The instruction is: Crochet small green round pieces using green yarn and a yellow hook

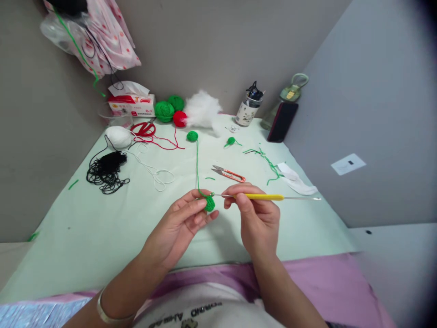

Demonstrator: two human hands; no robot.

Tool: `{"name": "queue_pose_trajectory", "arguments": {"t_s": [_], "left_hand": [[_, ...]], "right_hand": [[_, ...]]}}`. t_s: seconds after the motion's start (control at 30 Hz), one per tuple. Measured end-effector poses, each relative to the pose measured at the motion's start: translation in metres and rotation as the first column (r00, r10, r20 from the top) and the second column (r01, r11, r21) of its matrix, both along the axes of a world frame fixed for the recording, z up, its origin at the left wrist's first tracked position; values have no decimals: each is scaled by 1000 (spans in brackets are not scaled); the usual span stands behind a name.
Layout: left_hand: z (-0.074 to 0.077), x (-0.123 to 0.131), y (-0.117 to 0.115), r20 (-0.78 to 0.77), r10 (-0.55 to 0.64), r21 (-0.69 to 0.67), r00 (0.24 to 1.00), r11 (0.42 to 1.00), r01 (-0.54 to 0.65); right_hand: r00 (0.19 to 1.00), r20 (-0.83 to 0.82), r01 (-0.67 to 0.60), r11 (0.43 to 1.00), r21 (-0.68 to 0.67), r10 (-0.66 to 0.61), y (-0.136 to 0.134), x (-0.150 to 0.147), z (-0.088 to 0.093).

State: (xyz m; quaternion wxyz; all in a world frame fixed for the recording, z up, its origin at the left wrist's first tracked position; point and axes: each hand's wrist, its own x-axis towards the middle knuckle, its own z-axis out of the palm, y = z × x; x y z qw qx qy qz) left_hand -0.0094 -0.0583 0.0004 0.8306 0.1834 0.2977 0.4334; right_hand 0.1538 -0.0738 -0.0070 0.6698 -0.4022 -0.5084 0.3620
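Note:
My left hand [184, 218] pinches a small green crochet piece [210, 204] between thumb and fingers, above the near part of the table. In my right hand [257, 214] is a crochet hook [264, 197] with a yellow handle, gripped like a pen. Its thin metal tip reaches left to the top edge of the green piece; whether it passes through a stitch I cannot tell. A green yarn strand [197, 164] runs from the piece up to a small green yarn ball [192, 136]. Thread snips [229, 173] with orange handles lie just beyond my hands.
Farther back sit green yarn balls [164, 111], a red ball [180, 119], white stuffing [204, 108] and a tissue box [132, 105]. Black yarn [108, 168], white yarn [118, 136] and red scissors [143, 130] lie left. A phone [283, 122] leans against a bottle [271, 116] at right.

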Motion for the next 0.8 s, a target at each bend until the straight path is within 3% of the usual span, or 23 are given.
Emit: {"name": "queue_pose_trajectory", "arguments": {"t_s": [0.8], "left_hand": [[4,3,2,-44,22,27,999,999,-21]], "right_hand": [[1000,21,-12,1000,-4,12,-2,-3,3]]}}
